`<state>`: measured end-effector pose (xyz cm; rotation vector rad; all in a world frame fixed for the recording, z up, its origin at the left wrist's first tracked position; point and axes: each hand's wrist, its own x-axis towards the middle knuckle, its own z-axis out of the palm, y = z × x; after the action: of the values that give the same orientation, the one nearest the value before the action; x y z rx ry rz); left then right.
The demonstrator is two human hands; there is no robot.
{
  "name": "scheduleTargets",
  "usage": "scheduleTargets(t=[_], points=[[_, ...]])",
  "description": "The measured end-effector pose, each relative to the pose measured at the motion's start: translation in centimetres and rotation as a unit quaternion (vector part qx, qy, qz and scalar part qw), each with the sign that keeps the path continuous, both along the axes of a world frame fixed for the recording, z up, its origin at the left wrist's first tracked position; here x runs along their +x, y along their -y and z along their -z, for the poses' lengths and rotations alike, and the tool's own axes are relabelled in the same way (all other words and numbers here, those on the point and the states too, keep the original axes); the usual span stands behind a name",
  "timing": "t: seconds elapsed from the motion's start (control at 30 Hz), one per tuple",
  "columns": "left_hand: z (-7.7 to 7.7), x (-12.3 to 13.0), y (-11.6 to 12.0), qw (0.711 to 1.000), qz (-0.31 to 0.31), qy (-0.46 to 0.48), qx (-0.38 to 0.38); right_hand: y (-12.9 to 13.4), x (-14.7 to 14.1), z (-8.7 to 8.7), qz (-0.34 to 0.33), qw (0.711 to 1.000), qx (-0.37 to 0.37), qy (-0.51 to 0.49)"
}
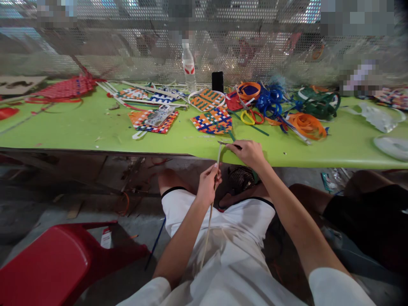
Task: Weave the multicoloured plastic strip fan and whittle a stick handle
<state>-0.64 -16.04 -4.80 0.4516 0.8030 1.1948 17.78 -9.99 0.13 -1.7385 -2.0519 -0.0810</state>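
My left hand is closed in a pinch on a long pale flat strip. The strip's upper end rises from my fingers to the table edge, and its tail hangs down over my lap. In my right hand is a small knife, its narrow blade pointing left and touching or nearly touching the strip's top end. My fingers hide the handle. Just beyond them lies a woven multicolour fan-shaped piece with a green stem.
On the green table are yellow-and-red-handled scissors, orange strip coils, blue strips, more woven pieces, a water bottle and a black phone. A red stool stands left; another person's leg is at right.
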Motion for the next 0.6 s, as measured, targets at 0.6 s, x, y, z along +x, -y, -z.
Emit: scheduleTargets(t=[0.6], points=[[0.46,0.06,0.29,1.000,0.008,-0.002,0.006,-0.55,0.17,0.03,0.026,1.000,-0.012,-0.003]])
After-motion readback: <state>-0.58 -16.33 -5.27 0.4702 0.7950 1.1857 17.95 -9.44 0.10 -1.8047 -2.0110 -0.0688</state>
